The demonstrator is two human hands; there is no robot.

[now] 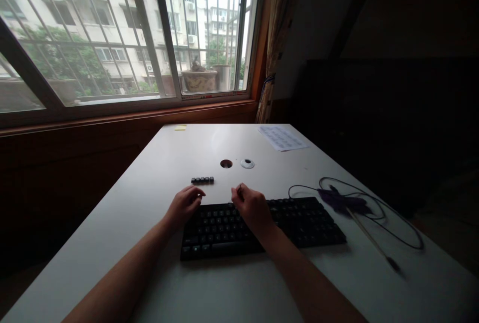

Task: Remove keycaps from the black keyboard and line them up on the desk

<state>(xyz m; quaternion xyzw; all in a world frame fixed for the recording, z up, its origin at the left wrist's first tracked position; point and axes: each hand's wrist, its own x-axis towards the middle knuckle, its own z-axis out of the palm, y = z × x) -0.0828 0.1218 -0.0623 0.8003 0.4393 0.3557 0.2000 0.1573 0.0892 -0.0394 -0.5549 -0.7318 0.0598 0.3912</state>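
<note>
A black keyboard (224,231) lies across the white table. My left hand (184,206) rests at its upper left corner, fingers loosely bent with a gap to the thumb, holding nothing that I can see. Above the keyboard's far edge, my right hand (254,208) is closed in a pinch. Whatever sits between its fingertips is too small and dark to name. Just beyond my left hand, several loose black keycaps (202,180) stand in a short row. Part of the upper key rows is hidden under my right hand and wrist.
The white table (149,173) has a cable hole (226,164) with a round white cover (247,163) beside it. Printed papers (283,137) and a yellow note (180,127) lie at the back. To the right are a coiled cable (407,243) and a duster-like stick with purple fibres (342,202).
</note>
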